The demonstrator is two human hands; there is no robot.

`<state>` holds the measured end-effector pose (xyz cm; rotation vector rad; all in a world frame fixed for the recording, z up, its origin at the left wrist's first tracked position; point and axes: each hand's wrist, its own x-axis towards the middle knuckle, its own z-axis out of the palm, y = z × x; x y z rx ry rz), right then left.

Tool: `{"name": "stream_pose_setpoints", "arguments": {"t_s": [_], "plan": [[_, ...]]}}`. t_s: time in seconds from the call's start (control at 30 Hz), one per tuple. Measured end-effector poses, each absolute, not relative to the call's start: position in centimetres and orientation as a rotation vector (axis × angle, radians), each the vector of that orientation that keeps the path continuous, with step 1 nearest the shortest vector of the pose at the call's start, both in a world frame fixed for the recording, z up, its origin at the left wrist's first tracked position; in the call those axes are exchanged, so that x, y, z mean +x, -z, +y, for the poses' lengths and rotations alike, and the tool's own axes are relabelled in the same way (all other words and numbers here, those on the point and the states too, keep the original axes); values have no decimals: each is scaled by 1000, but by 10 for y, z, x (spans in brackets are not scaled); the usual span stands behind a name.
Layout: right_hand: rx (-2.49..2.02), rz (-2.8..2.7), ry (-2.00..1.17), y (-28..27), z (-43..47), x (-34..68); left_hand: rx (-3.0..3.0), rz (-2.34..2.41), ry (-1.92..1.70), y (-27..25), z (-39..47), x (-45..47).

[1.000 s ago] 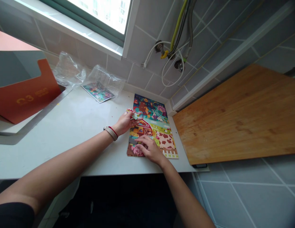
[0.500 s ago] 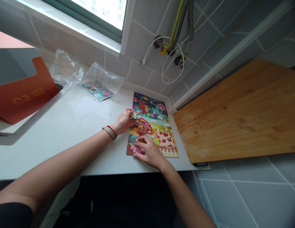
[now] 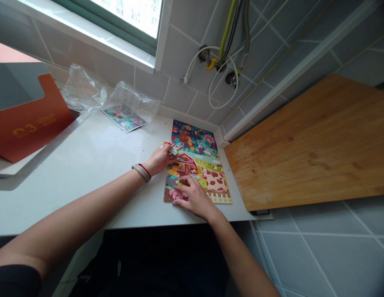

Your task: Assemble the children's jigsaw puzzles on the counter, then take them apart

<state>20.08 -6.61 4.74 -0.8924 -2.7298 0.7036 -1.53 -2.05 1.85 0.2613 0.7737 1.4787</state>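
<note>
A farm picture puzzle (image 3: 215, 179) with a cow, a red barn and a pig lies on the white counter, close to its front edge. Just behind it is a darker forest-animal picture (image 3: 194, 138). My left hand (image 3: 161, 159) is closed on a few small printed puzzle pieces (image 3: 173, 147), held over the left side where the two pictures meet. Fingers spread, my right hand (image 3: 193, 196) rests on the lower middle of the farm puzzle, near the pig, and covers part of it. I see nothing in that hand.
Along the wall lie crumpled clear plastic bags (image 3: 130, 97) and a small printed card (image 3: 125, 118). An orange box (image 3: 31, 119) stands at the far left. To the right, a wooden board (image 3: 315, 148) borders the counter (image 3: 95, 165). Cables and hoses (image 3: 224, 53) hang at the back wall.
Both hands keep nearly the same place and pose. The whole view has shifted very slightly; nothing was visibly taken up or let go.
</note>
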Motion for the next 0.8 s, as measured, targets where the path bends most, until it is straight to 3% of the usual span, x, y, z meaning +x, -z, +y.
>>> {"name": "stream_pose_setpoints", "arguments": {"t_s": [0.13, 0.37, 0.8], "plan": [[-1045, -2335, -946, -48, -55, 191, 330, 706, -1350, -24, -25, -13], [-1165, -1213, -1826, -45, -38, 168, 473, 532, -1122, -31, -37, -3], [-902, -917, -2077, -52, -39, 162, 568, 509, -1054, -22, -37, 1]]}}
